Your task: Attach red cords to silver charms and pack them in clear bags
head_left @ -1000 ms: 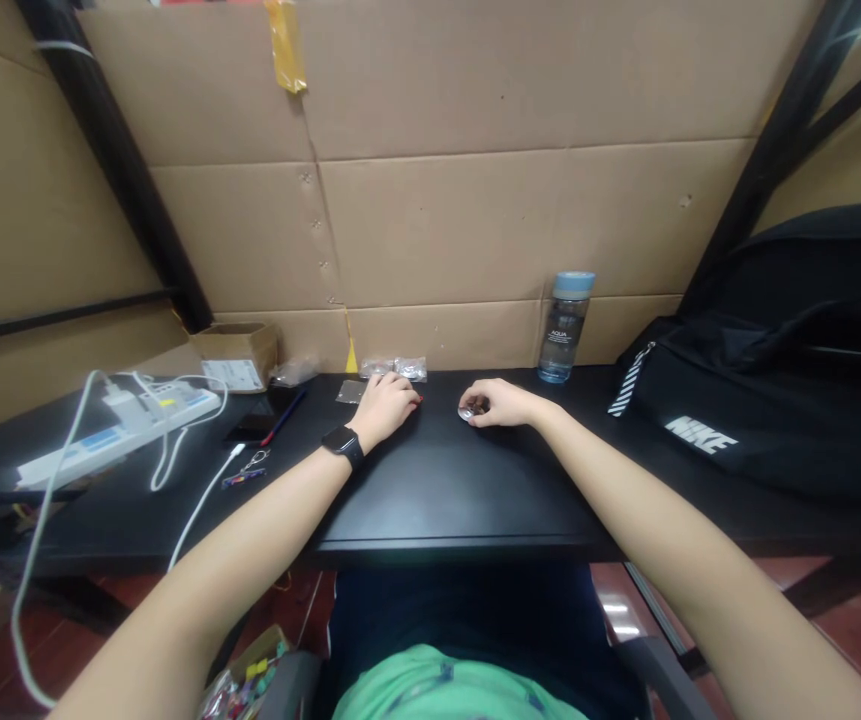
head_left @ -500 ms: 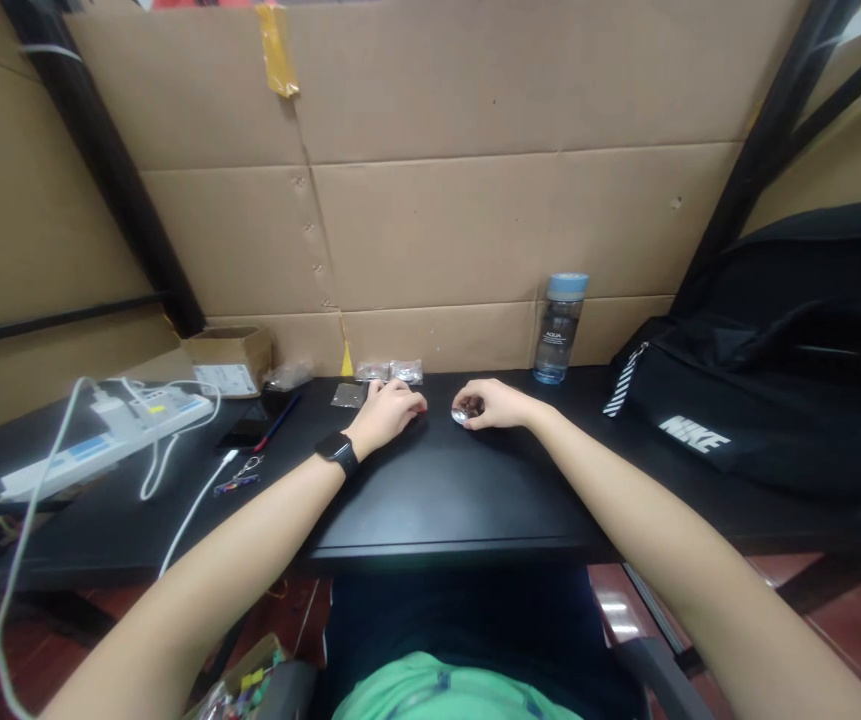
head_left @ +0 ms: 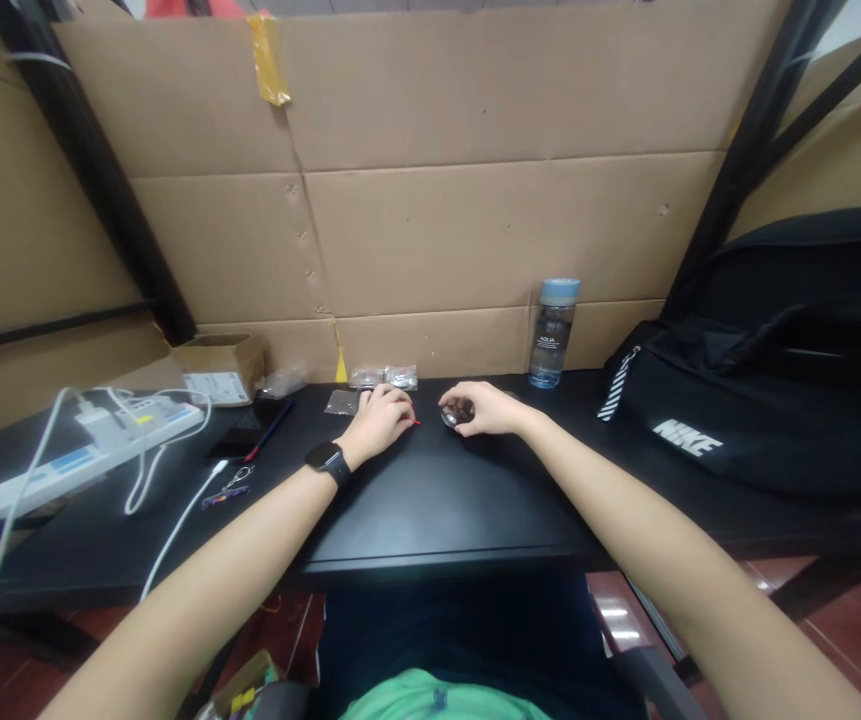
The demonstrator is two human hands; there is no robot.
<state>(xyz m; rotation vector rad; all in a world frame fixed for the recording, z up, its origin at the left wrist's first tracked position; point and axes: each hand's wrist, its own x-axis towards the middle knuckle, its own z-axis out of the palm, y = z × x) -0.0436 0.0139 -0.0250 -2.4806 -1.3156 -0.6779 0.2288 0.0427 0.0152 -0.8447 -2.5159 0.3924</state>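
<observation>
My right hand [head_left: 491,408] is curled over the black table, its thumb and fingers closed around a small round, shiny object [head_left: 451,418] with a silvery rim. Its exact kind I cannot make out. To its left, my left hand [head_left: 381,422], with a dark watch on the wrist, has its fingers bent and drawn together close to the tabletop. A tiny red thing [head_left: 416,423] shows at those fingertips; the rest is hidden. Behind this hand lie a small flat grey packet [head_left: 341,402] and shiny clear packets [head_left: 400,377].
A water bottle [head_left: 552,335] and a black bag [head_left: 700,400] stand on the right. Leftward are a power strip [head_left: 92,450] with white cables, a small cardboard box [head_left: 220,370], a phone [head_left: 242,440], a pen [head_left: 271,430] and a keychain [head_left: 227,490]. Cardboard walls the back.
The round object in my right hand has tilted and looks darker. More of the red thing shows at my left fingertips. The whole view has shifted slightly.
</observation>
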